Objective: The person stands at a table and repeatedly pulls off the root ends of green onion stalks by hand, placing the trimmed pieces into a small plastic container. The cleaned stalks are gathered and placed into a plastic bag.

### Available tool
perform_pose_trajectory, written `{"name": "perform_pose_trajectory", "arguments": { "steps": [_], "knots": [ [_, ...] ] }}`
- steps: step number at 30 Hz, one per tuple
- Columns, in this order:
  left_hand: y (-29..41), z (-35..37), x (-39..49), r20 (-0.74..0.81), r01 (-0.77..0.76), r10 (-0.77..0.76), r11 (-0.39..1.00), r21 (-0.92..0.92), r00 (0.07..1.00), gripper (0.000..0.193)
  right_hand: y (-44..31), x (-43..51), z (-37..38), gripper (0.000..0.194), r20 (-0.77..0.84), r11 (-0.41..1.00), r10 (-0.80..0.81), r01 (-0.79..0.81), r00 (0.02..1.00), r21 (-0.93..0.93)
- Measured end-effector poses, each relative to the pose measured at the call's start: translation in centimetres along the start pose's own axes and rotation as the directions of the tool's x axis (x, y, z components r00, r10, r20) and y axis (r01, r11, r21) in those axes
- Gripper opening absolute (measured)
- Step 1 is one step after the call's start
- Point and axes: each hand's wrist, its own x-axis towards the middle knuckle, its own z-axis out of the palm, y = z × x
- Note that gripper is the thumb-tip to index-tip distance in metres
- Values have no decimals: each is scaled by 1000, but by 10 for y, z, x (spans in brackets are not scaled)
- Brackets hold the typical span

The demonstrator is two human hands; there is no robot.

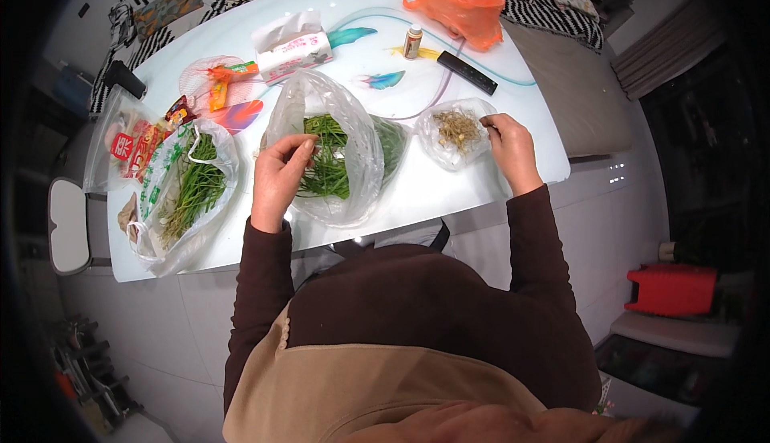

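Note:
My left hand [281, 169] is at the left side of a clear plastic bag [361, 160], thumb and fingertips close together over its opening. Cut green stalks [328, 181], perhaps chives, lie inside it. Whether those fingers grip a stalk is too small to tell. At the right, my right hand [511, 145] has its fingertips at the rim of a smaller clear bag [430, 133]. Dry, pale brown roots or trimmings [457, 130] fill its middle. I cannot tell if anything is between these fingers. Further left, a white bag with green print [207, 235] holds longer uncut green stalks [195, 187].
On the glossy white table [409, 211] are a tissue pack [295, 52], a red mesh net [195, 85], a small bottle [412, 43], a black remote-like bar [467, 73] and an orange plastic bag [463, 6]. Food packaging [135, 148] lies left. A chair [69, 226] stands beyond.

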Motion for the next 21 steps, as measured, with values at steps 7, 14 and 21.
{"name": "perform_pose_trajectory", "arguments": {
  "steps": [7,14,21],
  "knots": [
    [-14,-10,0,-82,1,-1,1000,-9,997,23,-12,15,-1,20,46,980,150,-155,988,125],
    [-27,-16,-1,-134,-39,86,948,317,987,25,-47,71,57,15,152,975,-127,95,980,199],
    [-29,-19,-4,-117,-50,87,957,285,989,22,-42,92,127,8,429,954,-246,296,869,-54]
  ]
}}
